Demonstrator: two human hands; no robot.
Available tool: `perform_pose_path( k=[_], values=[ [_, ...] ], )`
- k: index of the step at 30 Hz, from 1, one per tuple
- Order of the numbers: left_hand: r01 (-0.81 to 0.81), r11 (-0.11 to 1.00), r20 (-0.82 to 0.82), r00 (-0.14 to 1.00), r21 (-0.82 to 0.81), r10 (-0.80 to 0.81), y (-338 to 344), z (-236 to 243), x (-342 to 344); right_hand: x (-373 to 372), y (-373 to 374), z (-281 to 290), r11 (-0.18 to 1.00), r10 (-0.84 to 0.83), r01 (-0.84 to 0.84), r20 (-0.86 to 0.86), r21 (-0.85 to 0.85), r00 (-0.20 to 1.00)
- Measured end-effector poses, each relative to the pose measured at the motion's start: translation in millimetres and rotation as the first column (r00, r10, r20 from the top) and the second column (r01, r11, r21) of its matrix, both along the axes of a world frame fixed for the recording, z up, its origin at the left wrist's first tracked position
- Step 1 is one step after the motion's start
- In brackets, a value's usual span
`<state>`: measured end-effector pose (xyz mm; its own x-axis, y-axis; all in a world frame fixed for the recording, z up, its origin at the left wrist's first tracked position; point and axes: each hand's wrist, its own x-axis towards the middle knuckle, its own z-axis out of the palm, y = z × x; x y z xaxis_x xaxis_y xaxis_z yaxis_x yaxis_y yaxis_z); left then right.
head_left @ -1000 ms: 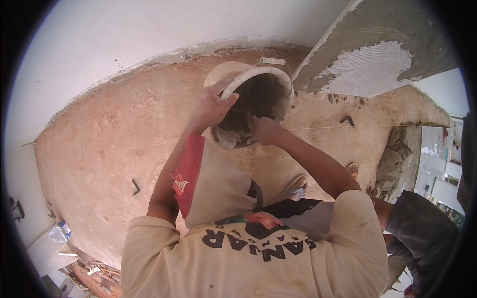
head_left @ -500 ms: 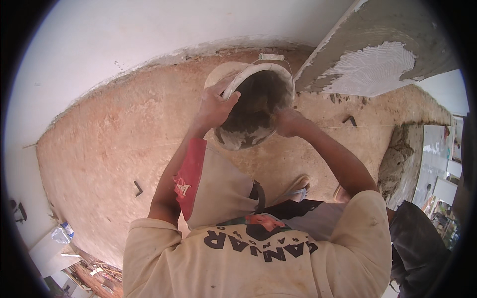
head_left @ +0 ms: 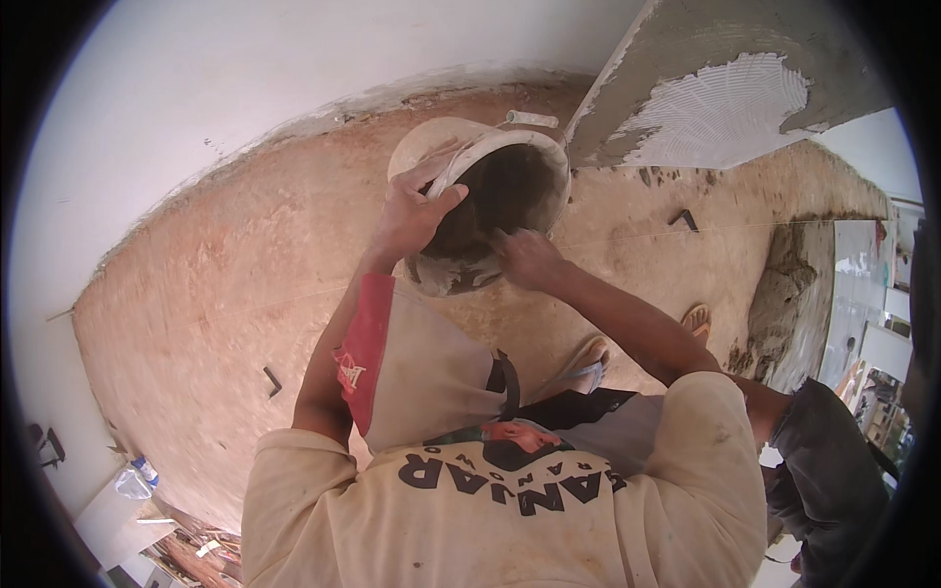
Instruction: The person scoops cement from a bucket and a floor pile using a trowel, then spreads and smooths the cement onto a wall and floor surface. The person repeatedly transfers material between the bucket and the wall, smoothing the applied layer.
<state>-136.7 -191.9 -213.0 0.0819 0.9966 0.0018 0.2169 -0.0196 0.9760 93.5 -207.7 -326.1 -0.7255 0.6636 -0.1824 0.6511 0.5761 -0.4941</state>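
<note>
Head view: bucket (head_left: 423, 147) upper middle of frame, tilted; left hand (head_left: 412, 216) grips rim, probably steadying it for right hand (head_left: 529, 261), curled at the mouth, can't tell if holding anything

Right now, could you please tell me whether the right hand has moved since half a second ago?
Yes, the right hand has moved left, away from the black L-shaped piece.

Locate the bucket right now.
Head view, just above center: the bucket is held at its rim by the left hand, right hand at its mouth, smeared panel to its upper right.
</note>
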Motion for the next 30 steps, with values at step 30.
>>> perform_pose_path(
  k=[30],
  values=[
    [-0.101, 0.992, 0.068, 0.992, -0.077, 0.106, -0.5, -11.7, -7.6, 42.3, 25.2, 57.0, 0.999, -0.022, 0.010, 0.345, 0.035, 0.938]
  ],
)
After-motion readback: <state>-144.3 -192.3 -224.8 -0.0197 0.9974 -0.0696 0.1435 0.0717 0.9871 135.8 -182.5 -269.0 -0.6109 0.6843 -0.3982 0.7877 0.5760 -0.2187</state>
